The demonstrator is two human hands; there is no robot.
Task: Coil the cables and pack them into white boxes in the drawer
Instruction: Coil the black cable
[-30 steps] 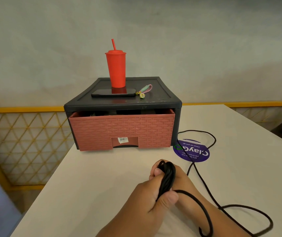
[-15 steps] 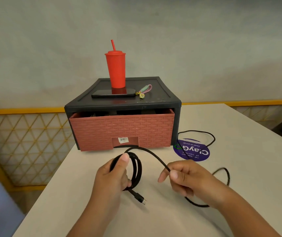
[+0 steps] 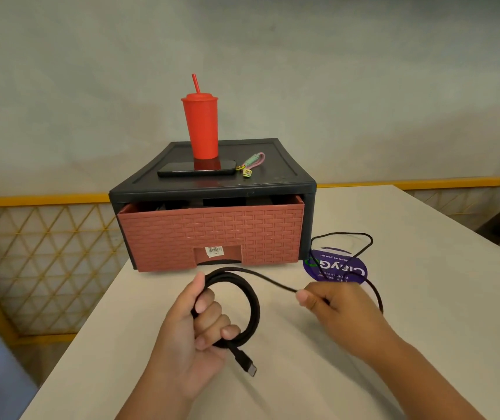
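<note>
1. Black cable: partly wound into a round coil held just above the desk, in front of the drawer; plug end hangs below the coil.
2. Left hand grips the coil, fingers curled round the strands.
3. Right hand pinches the free strand just right of the coil, fingers together on it.
4. Loose cable trails right across the desk and loops over a purple sticker.
5. Drawer is pulled out slightly from the black frame; its contents are too dark to tell.
6. On the frame: red cup, phone, pink-green strap.
</note>
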